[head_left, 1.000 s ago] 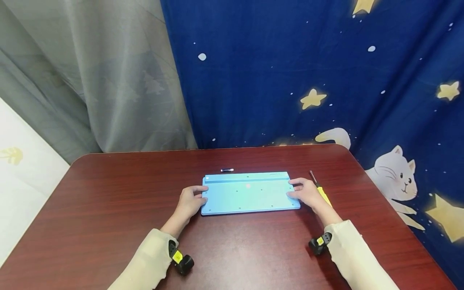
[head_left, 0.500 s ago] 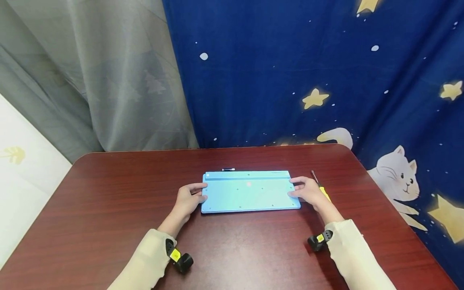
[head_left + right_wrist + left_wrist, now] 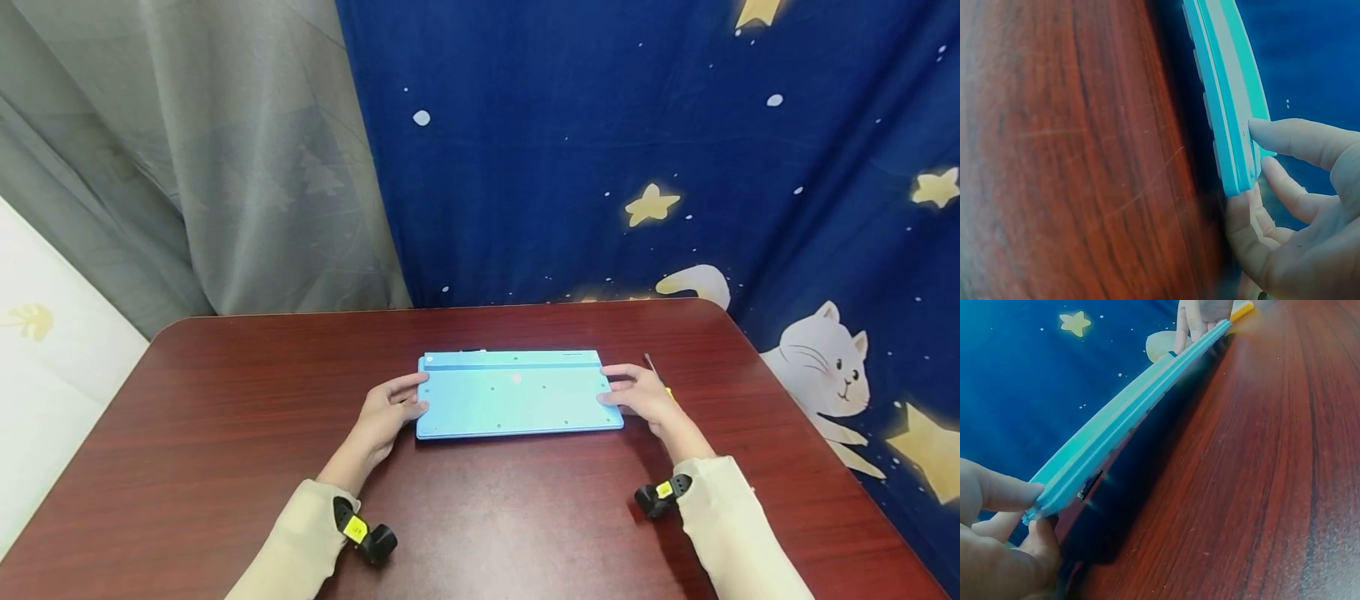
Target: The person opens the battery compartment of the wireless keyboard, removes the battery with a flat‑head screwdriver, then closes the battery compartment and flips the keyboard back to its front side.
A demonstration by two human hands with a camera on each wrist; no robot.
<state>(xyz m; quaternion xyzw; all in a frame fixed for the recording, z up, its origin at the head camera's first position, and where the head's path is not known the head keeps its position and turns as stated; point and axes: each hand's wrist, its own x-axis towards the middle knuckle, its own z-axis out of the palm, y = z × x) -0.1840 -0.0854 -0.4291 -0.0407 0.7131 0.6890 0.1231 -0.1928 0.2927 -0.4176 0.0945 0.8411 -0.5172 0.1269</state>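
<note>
A light blue keyboard (image 3: 517, 400), its screwed underside up, is held between both hands. Key edges show along its lower face in the right wrist view, and a dark gap with shadow separates it from the table in the left wrist view. My left hand (image 3: 386, 417) pinches its left end, thumb and fingers on opposite faces (image 3: 1004, 544). At the other end, my right hand (image 3: 641, 396) pinches the short edge, fingers on both sides of the board (image 3: 1310, 206).
Past my right hand lies a screwdriver (image 3: 649, 363), its yellow handle mostly hidden. A small dark object (image 3: 474, 350) barely shows behind the keyboard's far edge. The reddish-brown table (image 3: 262, 417) reaches back to curtains (image 3: 525, 167).
Both hands have raised the keyboard slightly, so it sits higher in the head view. It now covers most of the small dark object, and the right hand hides more of the screwdriver.
</note>
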